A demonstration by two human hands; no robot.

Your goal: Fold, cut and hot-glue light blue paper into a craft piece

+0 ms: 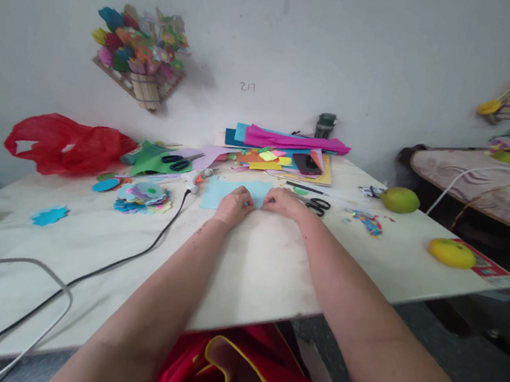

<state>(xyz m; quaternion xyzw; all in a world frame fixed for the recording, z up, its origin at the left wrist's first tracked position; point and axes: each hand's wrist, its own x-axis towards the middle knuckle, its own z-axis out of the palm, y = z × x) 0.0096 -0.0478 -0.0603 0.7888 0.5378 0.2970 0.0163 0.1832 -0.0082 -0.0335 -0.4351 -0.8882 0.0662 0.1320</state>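
A light blue sheet of paper [214, 193] lies flat on the white table in front of me. My left hand [235, 205] is closed at its near edge, fingertips pinched on the paper. Close beside it, my right hand [284, 202] also has its fingers pressed together on the sheet's near edge. Black-handled scissors [318, 207] rest just right of my right hand, with a black pencil [307, 188] behind them. Left of the sheet, a white glue gun [193, 183] with an orange part is joined to a black cord [140, 255].
Paper flower cutouts [142, 195] are piled at left, near a red plastic bag [68, 144] and green paper [148, 160] with more scissors [178, 160]. Coloured sheets [291, 140] and a phone [307, 164] are at the back. A green fruit [400, 200] and yellow fruit [453, 253] sit right.
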